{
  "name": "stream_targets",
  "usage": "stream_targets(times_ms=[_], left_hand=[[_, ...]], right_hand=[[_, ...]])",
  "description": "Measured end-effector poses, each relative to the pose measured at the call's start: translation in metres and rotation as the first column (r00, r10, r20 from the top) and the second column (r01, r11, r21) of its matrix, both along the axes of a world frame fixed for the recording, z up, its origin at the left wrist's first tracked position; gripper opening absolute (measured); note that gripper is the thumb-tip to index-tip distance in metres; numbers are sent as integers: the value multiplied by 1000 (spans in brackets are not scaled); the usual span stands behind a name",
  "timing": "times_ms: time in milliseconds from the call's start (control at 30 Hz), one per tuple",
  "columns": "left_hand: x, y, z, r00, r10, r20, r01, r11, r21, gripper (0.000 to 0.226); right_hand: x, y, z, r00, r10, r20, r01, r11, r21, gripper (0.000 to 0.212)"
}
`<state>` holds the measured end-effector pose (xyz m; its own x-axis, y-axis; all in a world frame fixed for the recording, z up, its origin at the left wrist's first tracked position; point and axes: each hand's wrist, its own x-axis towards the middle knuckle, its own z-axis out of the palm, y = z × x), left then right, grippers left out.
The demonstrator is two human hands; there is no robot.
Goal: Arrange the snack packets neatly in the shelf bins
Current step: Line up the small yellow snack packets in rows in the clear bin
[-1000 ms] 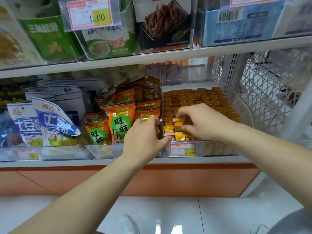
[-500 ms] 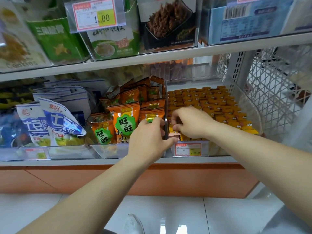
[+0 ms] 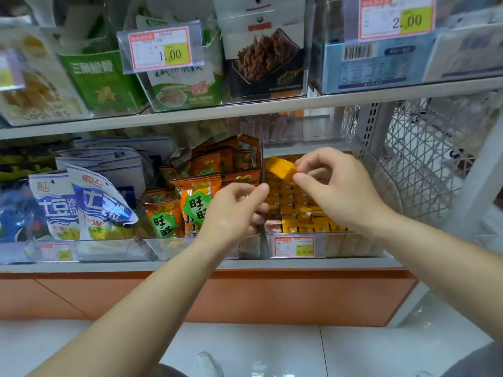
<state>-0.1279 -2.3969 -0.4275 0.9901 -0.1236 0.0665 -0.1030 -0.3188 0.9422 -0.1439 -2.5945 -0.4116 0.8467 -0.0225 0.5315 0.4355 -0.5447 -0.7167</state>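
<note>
Right hand (image 3: 337, 191) has come up out of the clear bin (image 3: 326, 244), centre right of frame, and now lifts one yellow packet (image 3: 280, 167) above the packed rows (image 3: 296, 208); earlier it was down among them. Thumb and forefinger pinch the packet's near end, the other fingers loosely spread. Packet is tilted with its far end free, clear of the bin's contents. Likely very light, thin crinkly film, a bit slick; best pinched at a sealed end or across the flat faces, no hard squeeze needed. Left hand (image 3: 231, 213) sits at frame centre, fingers curled at the bin's left wall, beside the orange bags (image 3: 196, 202); whether it grips the wall or something small, cannot tell. Hands are near each other, not touching.
</note>
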Motion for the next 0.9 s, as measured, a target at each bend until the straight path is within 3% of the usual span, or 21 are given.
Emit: stream_targets(times_ms=[33,100,200,333,433,533,633,733,900], left_hand=[[-4,-3,4,991,-73,-115,51,983,-178,35],[-7,-7,6,968,-167,-187,101,942,-320,33],[-5,-10,4,968,-148,-201,71,935,-347,18],[-2,-8,-1,969,-194,-155,130,927,-351,36],[-2,-7,-5,962,-243,-124,199,935,-294,47],[-1,-6,-9,959,-280,-51,268,948,-173,48],[5,1,-13,979,-164,123,147,979,141,46],[9,11,-17,950,-69,304,-86,879,468,46],[8,14,-28,939,-144,313,-130,694,708,45]], right_hand=[[-6,4,-2,999,43,16,-43,999,-2,15],[-13,12,-10,992,123,26,-119,987,-110,14],[-16,13,-15,976,214,-31,-216,968,-125,15],[-4,-3,-10,994,98,-52,-97,995,34,20],[7,-5,-12,970,134,-205,-97,979,179,39],[15,1,-14,938,244,-247,-199,960,195,36],[23,2,-15,973,161,-164,-131,975,178,27],[28,-1,-18,996,12,-85,-4,996,87,28],[32,0,-31,992,9,-125,-19,997,-78,27]])
